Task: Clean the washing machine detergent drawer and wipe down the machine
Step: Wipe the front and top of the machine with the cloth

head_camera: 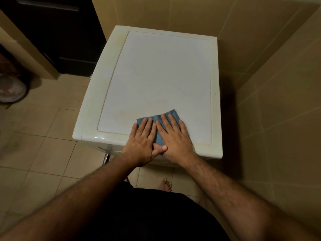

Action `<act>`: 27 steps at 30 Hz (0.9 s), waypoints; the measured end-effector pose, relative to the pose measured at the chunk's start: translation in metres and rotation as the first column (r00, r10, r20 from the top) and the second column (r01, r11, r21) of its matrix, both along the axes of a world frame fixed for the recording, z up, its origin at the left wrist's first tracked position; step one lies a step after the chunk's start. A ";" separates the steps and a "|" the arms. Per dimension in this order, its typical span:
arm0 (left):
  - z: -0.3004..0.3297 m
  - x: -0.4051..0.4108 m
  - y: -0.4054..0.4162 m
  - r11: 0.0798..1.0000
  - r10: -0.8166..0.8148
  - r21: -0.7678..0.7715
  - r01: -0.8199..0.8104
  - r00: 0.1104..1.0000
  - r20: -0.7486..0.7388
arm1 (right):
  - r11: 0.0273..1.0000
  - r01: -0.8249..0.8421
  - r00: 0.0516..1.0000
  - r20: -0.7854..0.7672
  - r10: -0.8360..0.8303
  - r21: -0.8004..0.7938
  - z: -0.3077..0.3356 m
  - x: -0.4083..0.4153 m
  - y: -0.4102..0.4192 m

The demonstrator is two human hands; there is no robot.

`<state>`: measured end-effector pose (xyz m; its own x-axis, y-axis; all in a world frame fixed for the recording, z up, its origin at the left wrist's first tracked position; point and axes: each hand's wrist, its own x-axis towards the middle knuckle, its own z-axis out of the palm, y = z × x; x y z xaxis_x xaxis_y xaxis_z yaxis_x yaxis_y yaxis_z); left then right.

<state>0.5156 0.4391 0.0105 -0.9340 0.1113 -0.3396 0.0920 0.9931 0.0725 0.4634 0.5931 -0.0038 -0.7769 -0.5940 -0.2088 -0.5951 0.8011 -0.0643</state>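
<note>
The washing machine (161, 73) stands below me, seen from above, with a white top panel inside a cream rim. A folded blue cloth (171, 113) lies on the top near its front edge. My left hand (142, 143) and my right hand (173, 138) press flat on the cloth side by side, fingers spread, the left thumb over the base of the right hand. A faint yellowish stain (122, 114) marks the top left of the cloth. The detergent drawer is hidden from this angle.
Beige tiled walls (278, 84) close in behind and to the right of the machine. A dark cabinet (57, 32) stands at the back left. A round object (10, 89) sits on the tiled floor at far left. My bare foot (165, 185) is below the machine's front.
</note>
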 end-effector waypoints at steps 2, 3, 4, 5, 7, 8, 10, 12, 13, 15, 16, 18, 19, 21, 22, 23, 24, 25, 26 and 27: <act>0.000 -0.011 -0.001 1.000 -0.011 0.007 0.011 1.000 0.006 | 0.999 0.043 0.999 -0.010 -0.043 -0.005 0.001 -0.004 -0.002; -0.001 -0.014 -0.003 1.000 -0.023 0.013 0.023 1.000 0.012 | 0.998 0.062 0.998 -0.008 -0.062 -0.011 0.001 -0.003 -0.002; -0.001 -0.015 -0.003 0.999 -0.040 0.020 0.039 0.999 0.016 | 0.997 0.077 0.997 -0.007 -0.077 -0.021 0.001 0.000 -0.002; -0.002 -0.014 -0.004 0.998 -0.064 0.028 0.063 0.998 0.016 | 0.996 0.088 0.996 -0.004 -0.088 -0.031 0.001 0.005 0.000; -0.001 -0.009 -0.002 0.992 -0.123 0.044 0.122 0.992 0.013 | 0.993 0.109 0.994 0.004 -0.109 -0.047 0.001 0.017 0.008; -0.001 -0.006 0.000 0.987 -0.152 0.048 0.151 0.988 0.016 | 0.992 0.116 0.993 0.005 -0.116 -0.054 0.001 0.022 0.014; -0.001 -0.004 0.008 0.979 -0.201 0.053 0.199 0.979 0.031 | 0.991 0.126 0.992 0.016 -0.125 -0.054 0.001 0.027 0.027; -0.002 -0.009 0.017 0.975 -0.215 0.061 0.213 0.976 0.026 | 0.987 0.156 0.988 0.018 -0.156 -0.035 0.002 0.023 0.034; -0.001 -0.015 0.021 0.975 -0.214 0.071 0.212 0.977 0.023 | 0.983 0.183 0.983 0.015 -0.183 -0.025 0.003 0.018 0.035; 0.001 -0.029 0.025 0.974 -0.215 0.080 0.212 0.976 0.028 | 0.968 0.248 0.969 0.004 -0.248 -0.020 0.005 0.009 0.032; 0.002 -0.035 0.026 0.972 -0.223 0.079 0.219 0.974 0.035 | 0.961 0.277 0.961 -0.001 -0.277 -0.023 0.005 0.007 0.030; 0.004 -0.041 0.026 0.967 -0.247 0.079 0.243 0.968 0.044 | 0.949 0.314 0.949 -0.004 -0.314 -0.032 0.005 0.009 0.029; 0.005 -0.040 0.026 0.962 -0.264 0.077 0.261 0.964 0.038 | 0.946 0.323 0.946 -0.008 -0.323 -0.040 0.004 0.012 0.030; 0.006 -0.035 0.028 0.950 -0.308 0.069 0.306 0.951 0.030 | 0.944 0.327 0.944 -0.021 -0.328 -0.053 0.003 0.022 0.037; 0.006 -0.031 0.031 0.945 -0.323 0.070 0.320 0.946 0.029 | 0.947 0.319 0.947 -0.026 -0.320 -0.050 0.002 0.026 0.043; 0.007 -0.029 0.036 0.940 -0.336 0.074 0.333 0.941 0.033 | 0.950 0.310 0.950 -0.029 -0.312 -0.046 0.001 0.028 0.051; 0.008 -0.027 0.041 0.933 -0.353 0.082 0.349 0.935 0.039 | 0.950 0.309 0.950 -0.033 -0.310 -0.040 -0.001 0.029 0.059; 0.008 -0.027 0.047 0.926 -0.371 0.093 0.366 0.927 0.044 | 0.948 0.316 0.947 -0.040 -0.318 -0.035 -0.002 0.030 0.068; 0.009 -0.029 0.053 0.917 -0.390 0.109 0.383 0.920 0.049 | 0.944 0.330 0.943 -0.046 -0.331 -0.030 -0.003 0.029 0.076; 0.011 -0.033 0.058 0.909 -0.406 0.131 0.396 0.912 0.057 | 0.938 0.347 0.936 -0.049 -0.348 -0.029 -0.003 0.028 0.082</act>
